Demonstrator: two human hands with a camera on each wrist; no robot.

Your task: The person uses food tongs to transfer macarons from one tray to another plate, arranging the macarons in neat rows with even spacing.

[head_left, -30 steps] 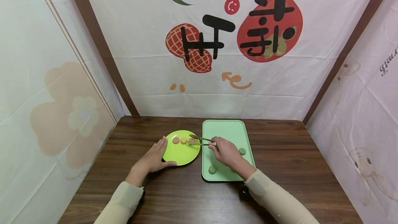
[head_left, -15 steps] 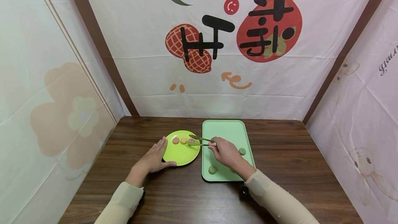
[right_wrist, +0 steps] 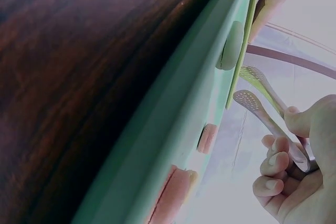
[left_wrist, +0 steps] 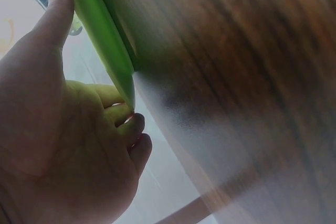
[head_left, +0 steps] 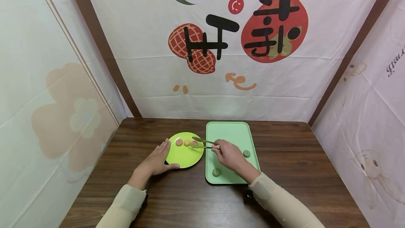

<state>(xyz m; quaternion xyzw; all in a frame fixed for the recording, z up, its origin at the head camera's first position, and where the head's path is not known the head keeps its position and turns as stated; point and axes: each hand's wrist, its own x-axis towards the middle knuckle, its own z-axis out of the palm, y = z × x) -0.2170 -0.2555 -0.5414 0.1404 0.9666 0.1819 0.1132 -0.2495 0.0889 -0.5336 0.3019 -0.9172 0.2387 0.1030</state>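
My left hand (head_left: 156,160) lies against the lime-green plate (head_left: 183,159), fingers straight along its left rim and thumb at the near rim. On the plate sit a pink macaron (head_left: 179,143), a yellow macaron (head_left: 187,143) and another pink macaron (head_left: 194,143) in a row. My right hand (head_left: 229,154) grips metal tongs (head_left: 199,139), whose perforated tips are spread over the plate's right side, close to the last macaron. In the right wrist view the tongs (right_wrist: 262,114) have nothing between their tips.
A mint-green tray (head_left: 227,129) lies right of the plate. It bears green macarons (head_left: 246,153) and pink ones (right_wrist: 170,195), partly hidden under my right hand in the head view. Dark wooden table (head_left: 190,200); printed cloth walls (head_left: 152,105) stand behind and at both sides.
Hardly anything differs. The tongs stay over the plate's right side with small shifts of their tips, and both hands keep their places.
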